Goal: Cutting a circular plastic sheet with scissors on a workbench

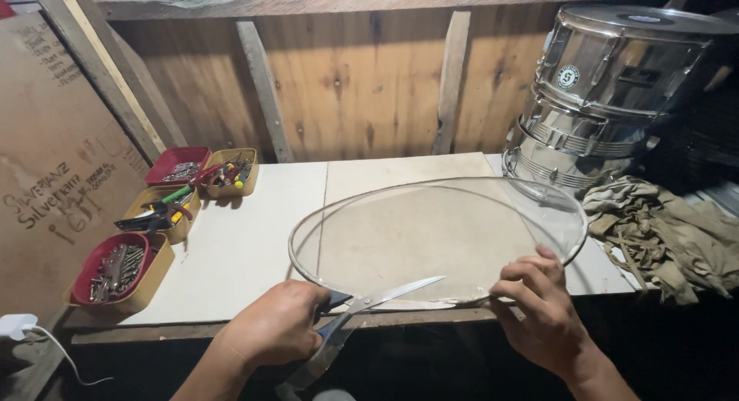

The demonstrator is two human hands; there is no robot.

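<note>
So we've got the clear round drumhead (439, 235) lying flat on the pale workbench top (254, 247), sitting toward the front edge and a bit right of the middle, with its metal hoop hanging slightly past the right side. Our left hand (273, 328) is wrapped around the dark handles of the scissors (362, 312), fingers closed tight on them, and the blades are parted with the tips pointing at the near rim of the drumhead. Our right hand (543, 309) is at the front edge too, fingers curled and pinching that same near rim just beside the blade tips. Over at the left edge of the top there's a row of small trays (154, 239), red and yellow, full of bolts, screwdrivers and pliers. In the back right corner we see two shiny chrome drum shells (608, 93) stacked, and a crumpled olive rag (670, 232) lies just off the right edge. Bare wooden planks (354, 85) make up the wall behind.
</note>
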